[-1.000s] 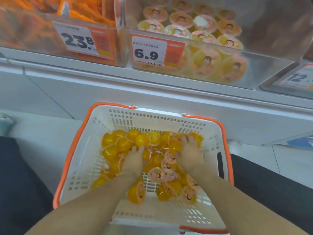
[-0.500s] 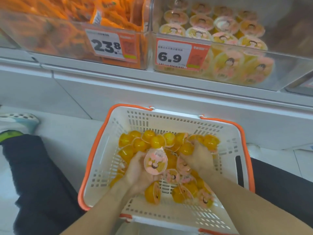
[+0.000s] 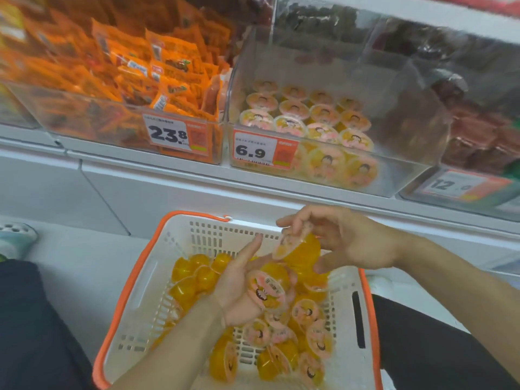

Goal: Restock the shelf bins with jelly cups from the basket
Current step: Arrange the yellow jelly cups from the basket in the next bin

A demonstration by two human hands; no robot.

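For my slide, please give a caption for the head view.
Both hands lift jelly cups from the basket below the 6.9 bin.

Bare forearms, dark trousers (image 3: 33, 319), a pale perforated shoe (image 3: 17, 236) at left

White shelf (image 3: 168, 175) carries clear bins (image 3: 394, 175) (price-tagged); basket (image 3: 135, 277) rests on pale floor (image 3: 84, 263)

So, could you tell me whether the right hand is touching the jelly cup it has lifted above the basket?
Touching. In the head view the right hand pinches the raised jelly cup, fingers on its lid edge, thumb beneath.
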